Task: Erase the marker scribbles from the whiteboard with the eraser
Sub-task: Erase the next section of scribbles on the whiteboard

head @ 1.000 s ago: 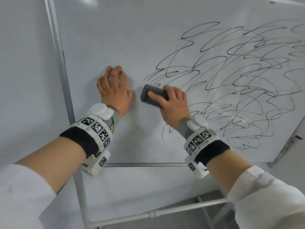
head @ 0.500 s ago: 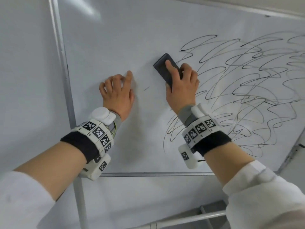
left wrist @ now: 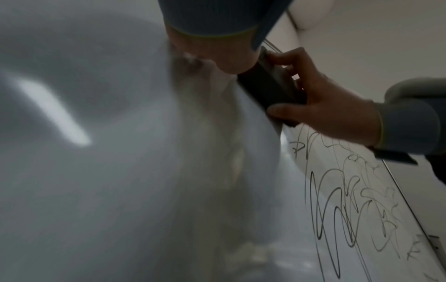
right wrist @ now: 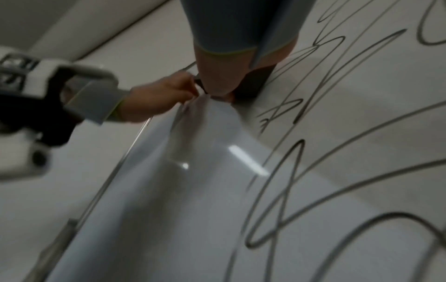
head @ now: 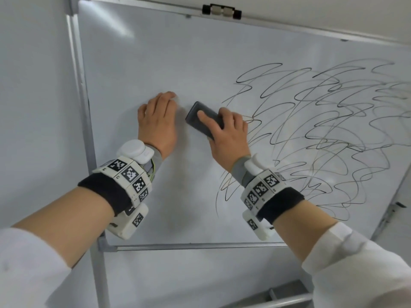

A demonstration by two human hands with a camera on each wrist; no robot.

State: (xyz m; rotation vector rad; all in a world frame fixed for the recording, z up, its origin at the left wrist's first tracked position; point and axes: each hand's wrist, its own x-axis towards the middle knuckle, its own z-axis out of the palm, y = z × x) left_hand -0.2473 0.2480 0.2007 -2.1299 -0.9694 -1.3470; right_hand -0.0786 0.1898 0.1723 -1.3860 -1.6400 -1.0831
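Observation:
The whiteboard (head: 138, 58) carries black marker scribbles (head: 322, 130) over its right half, while the left part is wiped bare. My right hand (head: 229, 136) grips a dark eraser (head: 200, 118) and holds it flat on the board at the scribbles' left edge. In the left wrist view the right hand (left wrist: 333, 110) pinches the eraser (left wrist: 267, 89) by its sides, with scribbles (left wrist: 347, 200) below it. My left hand (head: 159, 118) rests against the bare board just left of the eraser. The right wrist view shows the eraser (right wrist: 251, 89) and the left hand (right wrist: 159, 99) beyond it.
A metal frame post (head: 81, 103) runs down the board's left edge and a rail (head: 189, 246) along its bottom. A black and silver clamp (head: 221, 11) sits on the top frame. A stand bar (head: 278, 302) lies below. Plain wall is at the left.
The right hand has swept the eraser down and left from the top of the scribbles to a spot beside the left hand. The left hand has stayed on the board. The view tilted upward.

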